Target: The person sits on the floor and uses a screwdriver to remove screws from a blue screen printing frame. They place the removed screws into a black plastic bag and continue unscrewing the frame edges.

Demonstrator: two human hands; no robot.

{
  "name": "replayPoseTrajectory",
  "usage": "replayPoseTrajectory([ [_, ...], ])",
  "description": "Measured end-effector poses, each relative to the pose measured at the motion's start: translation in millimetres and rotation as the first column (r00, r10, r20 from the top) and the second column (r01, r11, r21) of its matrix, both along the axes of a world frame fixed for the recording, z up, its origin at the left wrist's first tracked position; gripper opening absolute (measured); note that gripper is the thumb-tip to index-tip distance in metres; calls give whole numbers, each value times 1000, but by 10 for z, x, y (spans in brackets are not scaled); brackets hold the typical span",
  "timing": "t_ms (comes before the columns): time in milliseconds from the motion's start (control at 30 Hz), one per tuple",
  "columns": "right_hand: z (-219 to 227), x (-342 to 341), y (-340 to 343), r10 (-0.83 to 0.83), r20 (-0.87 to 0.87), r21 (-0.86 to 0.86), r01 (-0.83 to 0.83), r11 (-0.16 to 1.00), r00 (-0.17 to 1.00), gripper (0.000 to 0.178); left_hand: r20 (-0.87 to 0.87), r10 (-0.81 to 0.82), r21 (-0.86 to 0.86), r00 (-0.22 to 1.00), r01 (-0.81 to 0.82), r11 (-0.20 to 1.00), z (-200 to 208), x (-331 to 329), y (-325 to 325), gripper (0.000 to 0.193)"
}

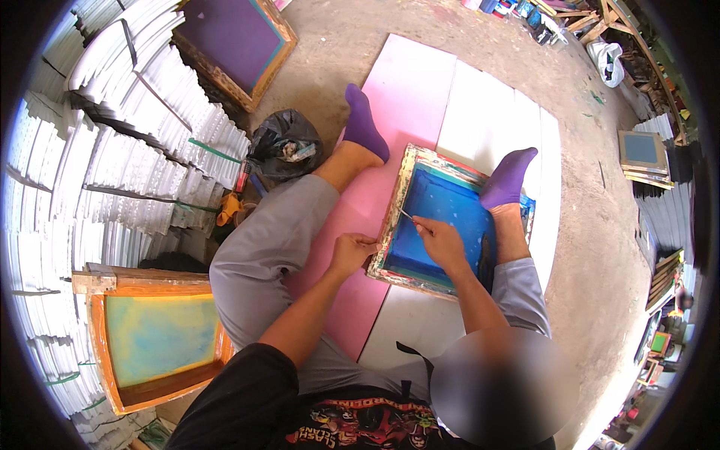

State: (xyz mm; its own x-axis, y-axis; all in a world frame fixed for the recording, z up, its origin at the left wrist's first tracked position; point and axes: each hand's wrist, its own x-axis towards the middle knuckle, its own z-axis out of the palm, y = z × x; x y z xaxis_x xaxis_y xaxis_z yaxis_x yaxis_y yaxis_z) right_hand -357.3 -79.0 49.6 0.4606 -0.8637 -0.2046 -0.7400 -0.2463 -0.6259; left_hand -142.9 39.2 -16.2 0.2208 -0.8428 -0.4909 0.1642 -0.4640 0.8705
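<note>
A screen-printing frame [385,259] with paint-smeared wooden sides and blue mesh [457,210] lies between my legs. My right hand [441,241] is over the mesh, its fingers closed on a thin, pale stick-like tool [406,215]. The tool's tip points at the frame's left inner edge; whether it touches is too small to tell. Against the outside of the frame's left side, my left hand [354,255] has its fingertips pinched on the wood. A long dark object [486,255] lies along the mesh's right side, partly behind my right leg.
Pink [412,82] and white boards [495,97] lie under the frame. Bundled white sheets [127,172] are stacked at the left. Nearby are a black plastic bag [285,142], a purple screen [232,37] and a yellow-green screen [161,337]. My purple-socked feet [511,178] flank the frame.
</note>
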Motion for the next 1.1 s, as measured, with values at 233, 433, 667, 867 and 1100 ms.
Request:
replayPoseTrajectory([
  [233,217,178,94,-41,-150,-34,36,999,988,30,-40,24,-13,999,-24,1000,-124,-22,19,23],
  [433,268,243,119,5,-227,-95,-27,995,974,30,-19,-8,-37,1000,8,999,-248,-8,38,24],
  [667,361,287,144,18,-285,-86,-44,995,958,31,4,1,-10,1000,-1,1000,-56,-9,21,22],
  [867,454,371,152,69,-398,-70,-106,992,915,36,29,-6,-5,1000,6,1000,-20,-10,19,23],
  [1100,525,518,139,132,-507,3,-151,989,852,39,89,9,-97,996,0,995,-241,-37,30,23],
])
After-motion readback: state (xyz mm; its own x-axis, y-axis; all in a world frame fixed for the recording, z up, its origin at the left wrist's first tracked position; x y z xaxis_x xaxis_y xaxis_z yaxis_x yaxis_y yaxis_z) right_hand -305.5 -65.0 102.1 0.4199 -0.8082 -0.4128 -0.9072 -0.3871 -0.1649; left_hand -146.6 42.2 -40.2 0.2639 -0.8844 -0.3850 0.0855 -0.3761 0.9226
